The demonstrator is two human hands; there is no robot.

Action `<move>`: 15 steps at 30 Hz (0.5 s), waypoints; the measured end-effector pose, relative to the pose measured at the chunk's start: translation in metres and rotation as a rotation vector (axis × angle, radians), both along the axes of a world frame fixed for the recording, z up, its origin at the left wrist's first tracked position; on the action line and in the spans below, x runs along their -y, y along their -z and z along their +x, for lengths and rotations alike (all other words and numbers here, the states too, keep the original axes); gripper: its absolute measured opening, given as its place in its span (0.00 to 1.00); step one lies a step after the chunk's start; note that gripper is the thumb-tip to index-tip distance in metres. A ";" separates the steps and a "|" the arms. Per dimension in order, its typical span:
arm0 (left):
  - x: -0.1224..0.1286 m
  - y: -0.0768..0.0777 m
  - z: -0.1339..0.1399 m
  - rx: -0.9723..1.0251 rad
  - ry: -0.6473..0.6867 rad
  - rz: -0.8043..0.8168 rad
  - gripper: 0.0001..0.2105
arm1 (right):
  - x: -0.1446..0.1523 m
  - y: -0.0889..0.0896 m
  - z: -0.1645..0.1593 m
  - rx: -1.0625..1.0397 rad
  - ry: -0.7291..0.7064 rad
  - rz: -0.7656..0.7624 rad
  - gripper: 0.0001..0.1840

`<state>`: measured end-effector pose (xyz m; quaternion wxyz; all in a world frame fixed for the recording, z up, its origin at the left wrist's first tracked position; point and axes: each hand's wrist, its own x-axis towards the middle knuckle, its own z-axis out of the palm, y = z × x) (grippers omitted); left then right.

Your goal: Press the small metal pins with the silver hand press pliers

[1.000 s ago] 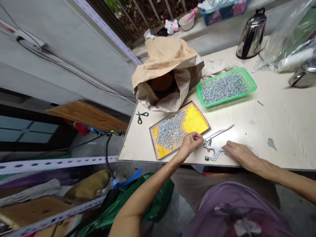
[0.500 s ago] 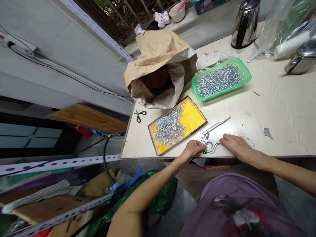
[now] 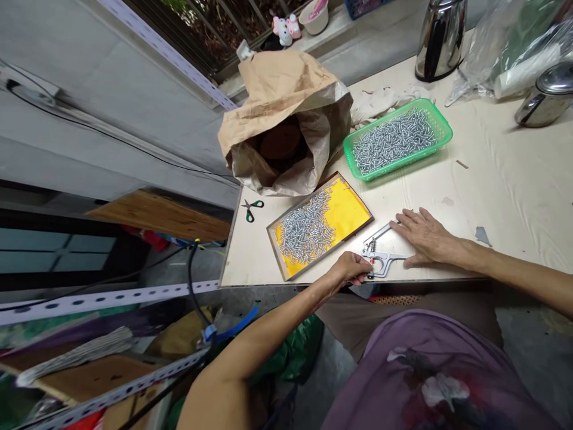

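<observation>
Near the table's front edge lies a silver hand pliers-like tool (image 3: 382,258) with a coil spring, a looped frame and a long lever handle. My left hand (image 3: 351,269) is closed in a pinch at the tool's jaw end, beside a small red spot; what the fingertips hold is too small to make out. My right hand (image 3: 425,237) is spread at the tool's other end. Its fingers reach over the tip of the lever handle and its thumb is by the lower handle. Left of the tool, a shallow yellow-lined tray (image 3: 351,206) carries many small silver metal pins (image 3: 307,233).
A green plastic basket (image 3: 398,168) full of similar metal pieces stands behind. A large open paper bag (image 3: 286,113) sits back left. Green-handled scissors (image 3: 251,210) lie at the left edge. Steel kettle (image 3: 441,42), lidded steel pot (image 3: 544,98) and plastic bags (image 3: 514,48) are at back right.
My right hand has moved up and spread out, from the lower handle to span the end of the lever handle. The lever sits slightly lower. My left hand stays at the jaw end.
</observation>
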<state>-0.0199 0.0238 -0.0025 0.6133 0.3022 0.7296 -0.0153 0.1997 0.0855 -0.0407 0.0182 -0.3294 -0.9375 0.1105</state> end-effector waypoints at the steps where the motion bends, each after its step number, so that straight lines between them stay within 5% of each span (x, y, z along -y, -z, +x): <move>1: 0.000 0.000 0.000 -0.002 -0.004 -0.001 0.09 | -0.001 0.000 -0.001 0.007 -0.003 0.004 0.51; 5: 0.004 -0.002 0.000 -0.014 0.021 0.020 0.11 | 0.004 -0.007 -0.003 0.011 -0.011 0.028 0.45; 7: 0.009 -0.005 0.000 -0.100 0.133 0.111 0.12 | 0.007 -0.012 -0.004 0.002 -0.013 0.033 0.37; 12: 0.019 -0.005 0.011 -0.435 0.604 0.813 0.07 | 0.016 -0.023 -0.006 0.026 0.023 0.003 0.23; 15: 0.009 0.009 0.026 -0.361 0.835 1.068 0.22 | 0.018 -0.026 -0.007 0.026 0.037 -0.009 0.22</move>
